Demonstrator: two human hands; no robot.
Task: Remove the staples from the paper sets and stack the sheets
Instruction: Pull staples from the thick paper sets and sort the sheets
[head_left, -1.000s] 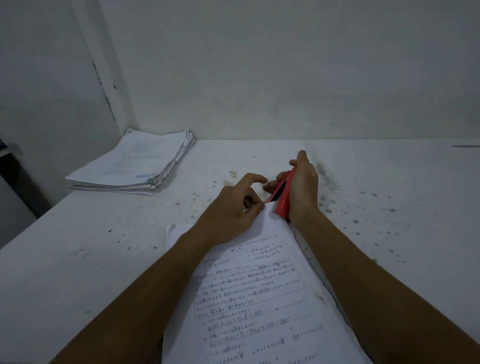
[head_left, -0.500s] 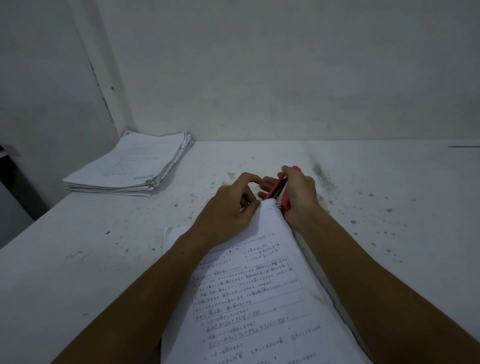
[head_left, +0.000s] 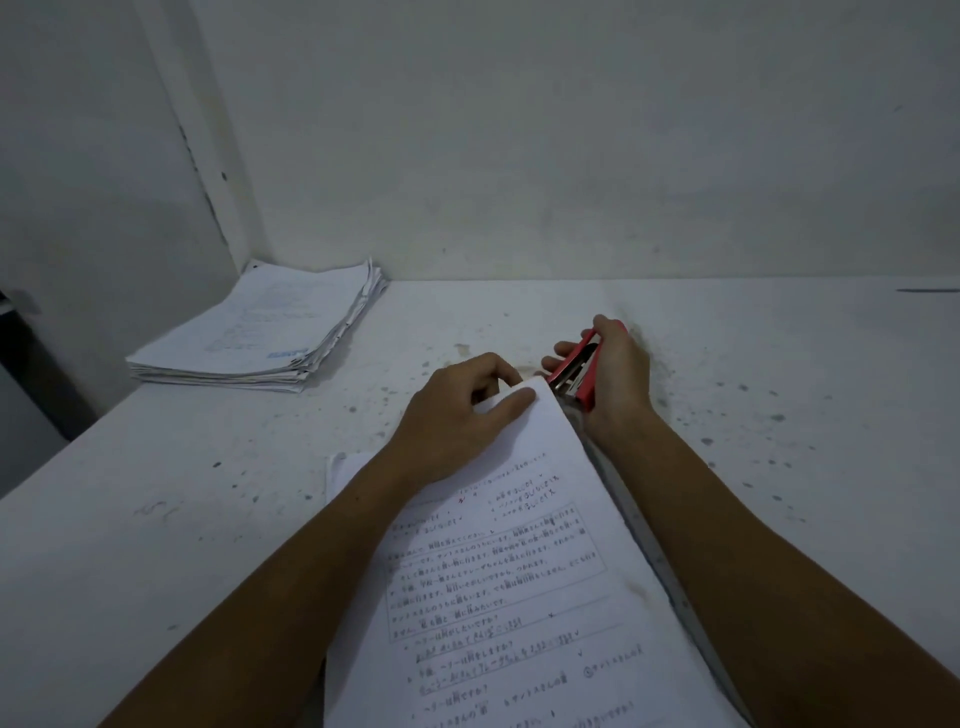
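Hands (head_left: 457, 415) pinching paper (head_left: 519, 571), gripping stapler (head_left: 574, 371)

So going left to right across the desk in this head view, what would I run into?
Stack of loose sheets → left hand pinning the paper set's corner → red stapler → right hand gripping it.

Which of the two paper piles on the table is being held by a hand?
The near paper set: the left hand pinches its far corner beside the red stapler. The far-left stack lies untouched.

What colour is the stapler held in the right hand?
Red, with bare metal inside; the small red plastic stapler shows clearly in the head view.
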